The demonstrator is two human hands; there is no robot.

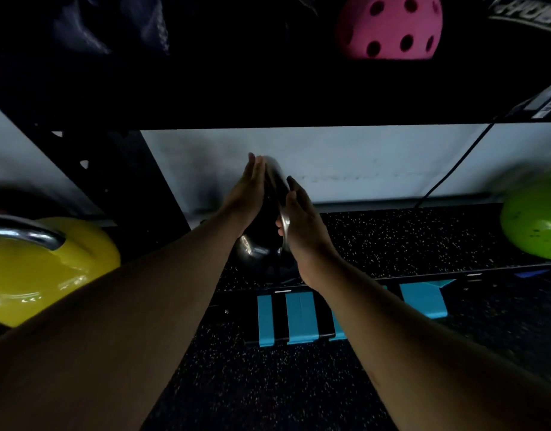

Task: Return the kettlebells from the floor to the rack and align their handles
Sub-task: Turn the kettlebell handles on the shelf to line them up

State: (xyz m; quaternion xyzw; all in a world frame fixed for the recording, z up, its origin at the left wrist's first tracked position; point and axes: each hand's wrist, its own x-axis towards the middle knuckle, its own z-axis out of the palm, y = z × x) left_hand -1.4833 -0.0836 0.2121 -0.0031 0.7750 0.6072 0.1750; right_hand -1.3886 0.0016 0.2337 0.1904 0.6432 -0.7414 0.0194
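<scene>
A black kettlebell (258,253) with a steel handle stands on the speckled bottom shelf of the rack (392,244), at the middle. My left hand (247,194) lies flat with straight fingers against the left side of its handle. My right hand (299,222) presses on the handle's right side, thumb hooked over the steel bar. The handle stands edge-on between the two palms. A yellow kettlebell (50,275) with a chrome handle sits at the left, a green kettlebell (535,222) at the shelf's right end.
A dark upper shelf (268,98) hangs low overhead, with a pink perforated ball (389,26) on it. A black rack post (134,181) stands left of the black kettlebell. Blue tape strips (300,315) mark the shelf's front edge. A black cable (454,166) runs down the white wall.
</scene>
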